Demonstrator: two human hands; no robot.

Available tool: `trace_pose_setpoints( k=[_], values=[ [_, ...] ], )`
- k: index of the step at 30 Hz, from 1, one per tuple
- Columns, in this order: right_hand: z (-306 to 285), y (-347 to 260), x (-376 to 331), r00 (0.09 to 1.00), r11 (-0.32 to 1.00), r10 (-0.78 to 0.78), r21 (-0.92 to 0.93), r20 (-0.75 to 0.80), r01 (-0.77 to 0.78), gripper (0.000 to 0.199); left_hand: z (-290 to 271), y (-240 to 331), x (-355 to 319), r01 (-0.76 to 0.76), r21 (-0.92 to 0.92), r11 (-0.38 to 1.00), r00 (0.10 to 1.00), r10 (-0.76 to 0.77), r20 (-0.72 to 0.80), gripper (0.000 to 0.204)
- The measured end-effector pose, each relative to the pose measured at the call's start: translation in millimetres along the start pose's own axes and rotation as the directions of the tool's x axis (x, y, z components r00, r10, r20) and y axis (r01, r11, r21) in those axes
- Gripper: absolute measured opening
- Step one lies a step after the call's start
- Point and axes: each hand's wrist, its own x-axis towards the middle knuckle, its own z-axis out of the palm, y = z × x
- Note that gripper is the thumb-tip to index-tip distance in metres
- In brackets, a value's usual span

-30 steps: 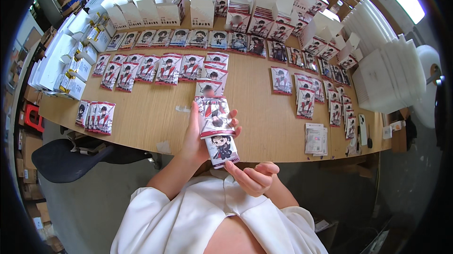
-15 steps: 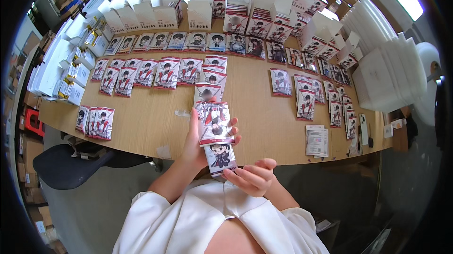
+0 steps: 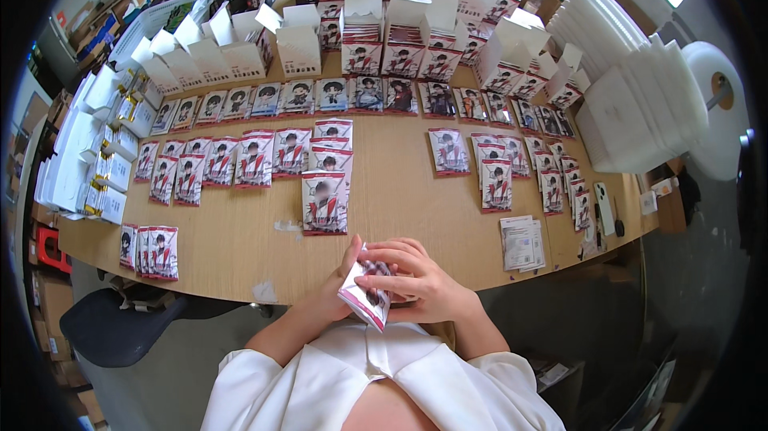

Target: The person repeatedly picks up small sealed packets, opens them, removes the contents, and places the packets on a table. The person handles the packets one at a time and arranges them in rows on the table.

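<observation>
Close to my body, just off the table's front edge, a white and dark-red card packet [image 3: 370, 308] with a printed figure lies tilted in my hands. My left hand [image 3: 333, 293] grips it from the left, thumb up along its side. Across its top and right side curl the fingers of my right hand [image 3: 436, 291], pressing on it and covering much of the print. Whether a loose card is inside cannot be seen. Just beyond my hands, a row of overlapping red-and-white card packets [image 3: 325, 205] runs away from me on the table.
More packets lie in groups at left [image 3: 162, 253] and right [image 3: 496, 187]. Behind them stretches a row of picture cards [image 3: 332, 95], then open white boxes [image 3: 300, 51]. White plastic trays [image 3: 640, 111] are stacked at right, near a phone [image 3: 606, 204]. A dark chair [image 3: 120, 327] stands lower left.
The packet has come nearer my body and tilted. My right hand has moved up onto it. The cartoon-figure card that stuck out below the packet no longer shows.
</observation>
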Motion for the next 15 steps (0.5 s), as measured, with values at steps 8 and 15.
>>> trace_pose_setpoints(
  k=[8,15],
  values=[
    [-5,6,3,0.997,0.998,0.063,-0.028,-0.051,-0.064,0.076,-21,0,13,-0.061,0.353,0.934,0.992,0.016,0.127,0.099],
    [0,19,-7,0.96,0.957,0.241,0.198,-0.144,-0.211,0.081,16,37,-2,-0.212,0.284,0.935,0.967,0.157,0.203,0.12]
  ],
)
